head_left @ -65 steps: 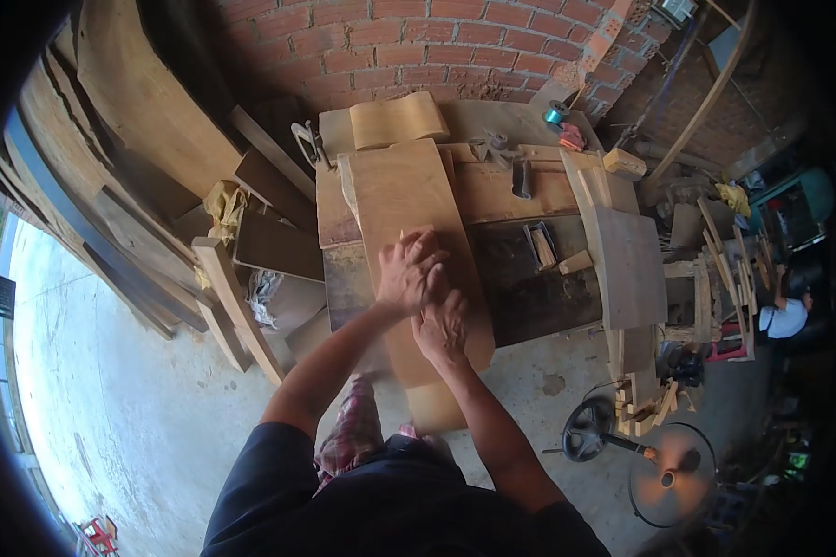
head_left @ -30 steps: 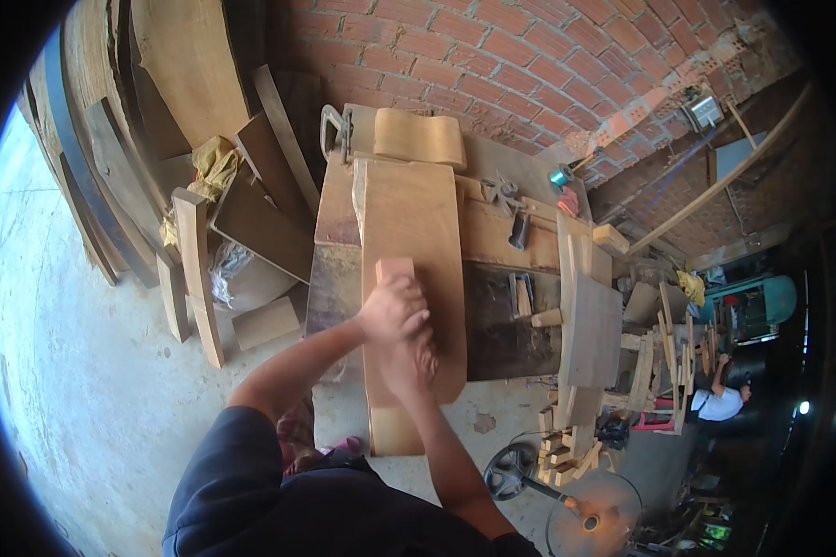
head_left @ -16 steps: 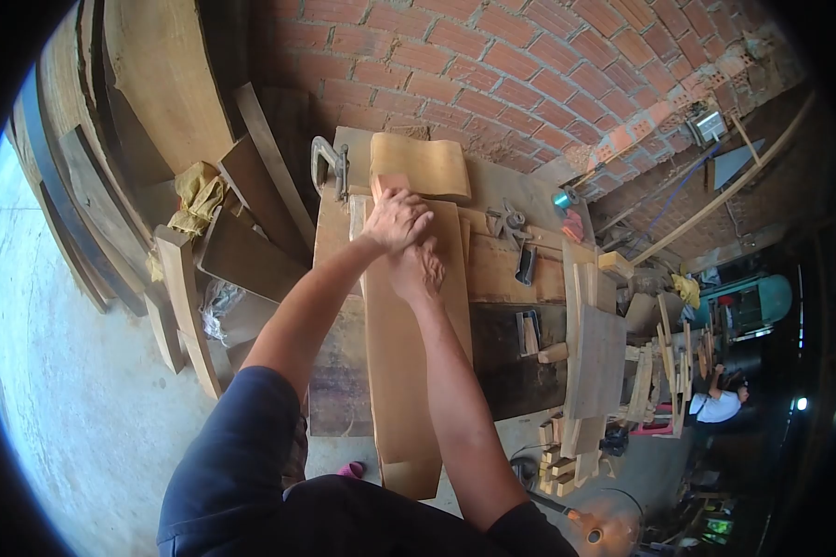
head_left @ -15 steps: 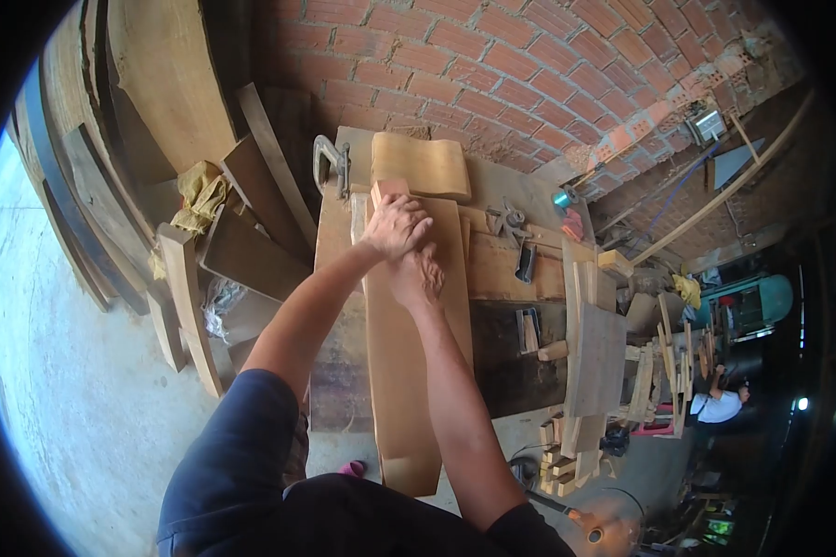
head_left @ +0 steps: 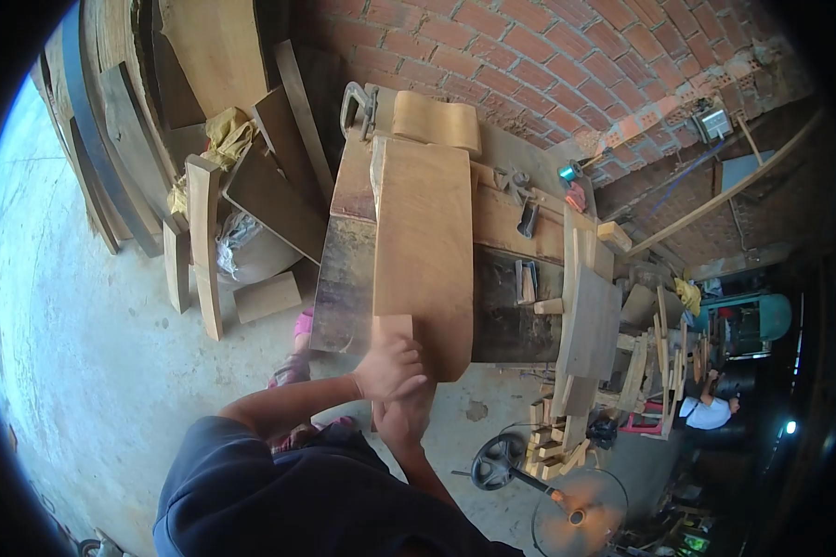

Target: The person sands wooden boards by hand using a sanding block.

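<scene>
A broad, smooth wooden board [head_left: 424, 232] lies lengthwise on the workbench, its near end toward my body. On the left side of that near end sits a small flat wooden block [head_left: 393, 325]. My left hand [head_left: 390, 365] is closed over the block, fingers curled on top. Just behind and below it, my right hand [head_left: 405, 418] is closed against the block's rear, partly covered by the left hand; its grip is mostly hidden. The block's underside, against the board, cannot be seen. Beyond the board's far end lies a curved wooden piece [head_left: 437, 123].
A C-clamp [head_left: 357, 110] stands at the bench's far left corner. Metal planes [head_left: 527, 281] lie on the bench's right side. Boards [head_left: 279, 158] lean at the left. A pedestal fan [head_left: 578, 516] stands at lower right. Another person [head_left: 708, 410] is in the background.
Both hands and the block have come from the board's far end back to its near end, toward my body. My view has shifted, and the fan now shows fully.
</scene>
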`<state>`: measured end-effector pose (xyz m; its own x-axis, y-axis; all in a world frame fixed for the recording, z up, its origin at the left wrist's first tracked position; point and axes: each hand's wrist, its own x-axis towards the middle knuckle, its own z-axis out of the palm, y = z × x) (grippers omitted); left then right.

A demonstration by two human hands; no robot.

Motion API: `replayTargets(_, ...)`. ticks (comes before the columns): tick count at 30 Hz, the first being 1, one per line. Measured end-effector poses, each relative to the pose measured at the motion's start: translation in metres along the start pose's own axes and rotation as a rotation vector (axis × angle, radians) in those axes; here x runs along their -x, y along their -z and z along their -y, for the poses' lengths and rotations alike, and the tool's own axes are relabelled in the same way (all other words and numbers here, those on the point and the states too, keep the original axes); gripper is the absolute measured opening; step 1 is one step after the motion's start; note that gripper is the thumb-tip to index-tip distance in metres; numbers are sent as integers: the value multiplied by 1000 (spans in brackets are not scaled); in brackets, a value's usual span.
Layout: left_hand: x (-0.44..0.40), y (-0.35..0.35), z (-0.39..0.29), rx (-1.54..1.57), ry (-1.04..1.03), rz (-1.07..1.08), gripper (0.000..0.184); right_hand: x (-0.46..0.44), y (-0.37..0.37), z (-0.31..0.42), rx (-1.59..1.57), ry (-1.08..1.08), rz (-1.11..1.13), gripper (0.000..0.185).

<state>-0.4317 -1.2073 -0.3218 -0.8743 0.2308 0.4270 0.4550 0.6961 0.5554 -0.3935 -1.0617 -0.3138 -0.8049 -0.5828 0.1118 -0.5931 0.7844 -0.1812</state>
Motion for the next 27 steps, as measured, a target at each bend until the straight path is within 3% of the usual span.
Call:
replayTargets(1,-10,1,14,-9,-11,-20,26,-16,7,4,0,8,0,65)
replayTargets(3,-37,9,51,-29,-22,-90,25,-80,32,17,-99,-306,355,74)
replayTargets(4,-54,15,72,-36,-21,-139,24,-110,31,18,-115,-354,316,74)
replayTargets(6,-93,34,119,-47,1,-206,25,-167,9,5,27,-184,138,60)
replayTargets(11,-192,72,250,-171,1,-273,37,-337,-4,3,14,-199,191,50)
replayTargets(14,-225,92,281,-240,128,-168,39,-391,-8,1,-56,-218,125,47)
replayTargets(19,-201,74,242,-233,169,-202,36,-344,-9,-4,-10,-224,123,47)
replayTargets(22,-152,41,175,-222,119,-183,33,-256,6,-6,-52,-261,253,55)
replayTargets(27,-53,-25,31,-132,6,-126,28,-58,2,-27,-8,-280,214,71)
